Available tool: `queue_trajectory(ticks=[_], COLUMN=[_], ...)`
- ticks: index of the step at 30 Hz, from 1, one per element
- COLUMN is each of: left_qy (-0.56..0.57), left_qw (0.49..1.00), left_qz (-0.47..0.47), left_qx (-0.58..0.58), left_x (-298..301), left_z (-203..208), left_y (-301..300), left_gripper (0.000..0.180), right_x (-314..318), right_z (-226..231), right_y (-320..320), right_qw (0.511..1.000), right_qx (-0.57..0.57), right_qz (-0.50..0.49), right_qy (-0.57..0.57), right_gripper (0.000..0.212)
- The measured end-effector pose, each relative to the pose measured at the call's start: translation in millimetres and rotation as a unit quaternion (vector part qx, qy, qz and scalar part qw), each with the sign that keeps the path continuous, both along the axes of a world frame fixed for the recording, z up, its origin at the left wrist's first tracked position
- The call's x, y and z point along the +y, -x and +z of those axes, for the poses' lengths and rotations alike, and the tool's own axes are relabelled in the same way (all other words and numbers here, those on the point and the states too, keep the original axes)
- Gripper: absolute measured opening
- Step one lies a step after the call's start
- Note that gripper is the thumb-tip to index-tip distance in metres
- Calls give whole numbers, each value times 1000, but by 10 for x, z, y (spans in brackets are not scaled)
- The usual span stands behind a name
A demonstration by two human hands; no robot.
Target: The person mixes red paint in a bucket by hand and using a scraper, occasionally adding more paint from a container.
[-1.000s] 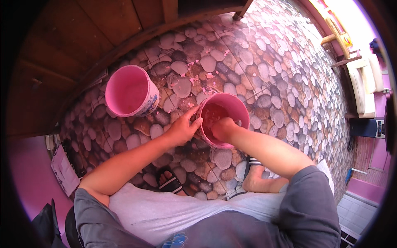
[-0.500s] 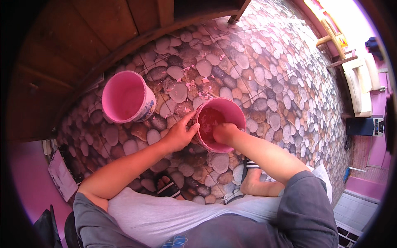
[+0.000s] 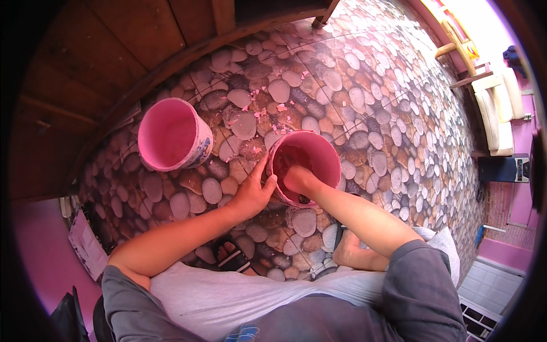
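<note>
Since the earlier frame the right hand has moved left within the bucket, from the right part of the interior toward its middle. A small dark patch now shows inside the near rim, below the wrist; what it is cannot be determined. The work therefore remains inside the bucket, with the hand at a different part of it.

Right hand: sunk below the rim, fingers hidden; whether they are spread, pressed together or pinching something cannot be told. Left hand: thumb spread apart from the fingers, laid against the bucket's left side at the rim, which appears to steady it. Its position on the bucket is unchanged.

The bucket stands on the stone-patterned floor, in front of the person and between the forearms. Its inside is pink, with darker red low down.

Beyond it, pink scraps lie scattered on the floor. The second bucket, also pink inside, stands apart to the left, untouched. Farther out, a wooden cabinet borders the upper left.
</note>
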State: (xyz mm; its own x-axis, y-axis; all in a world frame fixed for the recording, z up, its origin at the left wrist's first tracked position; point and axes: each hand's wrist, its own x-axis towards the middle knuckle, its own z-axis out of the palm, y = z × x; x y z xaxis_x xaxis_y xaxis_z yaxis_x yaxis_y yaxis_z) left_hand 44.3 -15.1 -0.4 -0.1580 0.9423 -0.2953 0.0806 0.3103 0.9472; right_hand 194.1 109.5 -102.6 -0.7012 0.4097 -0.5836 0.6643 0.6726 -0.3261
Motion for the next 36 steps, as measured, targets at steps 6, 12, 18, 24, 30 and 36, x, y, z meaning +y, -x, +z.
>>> queue_trajectory(ticks=[6,12,18,24,30,36], left_qy=[77,29,17,5,2,-1], left_qw=[991,994,995,996,997,996], left_qz=[3,-9,-13,-17,-8,1], left_qx=[-110,-103,-101,-83,-73,-87], left_x=[-28,-30,20,18,40,29], left_z=[-117,-236,-191,-222,-276,-293], left_y=[12,25,41,59,-19,-20], left_gripper=[71,72,73,75,74,73], right_x=[12,14,101,81,52,143], right_z=[119,229,82,492,768,594], right_y=[-7,88,154,146,75,19], right_qw=[974,990,976,984,974,995], right_qx=[35,50,30,-89,-141,-81], right_qz=[-217,-124,-214,-155,72,56], right_qy=[59,-35,-25,16,-161,-32], right_gripper=[58,54,62,46,46,57])
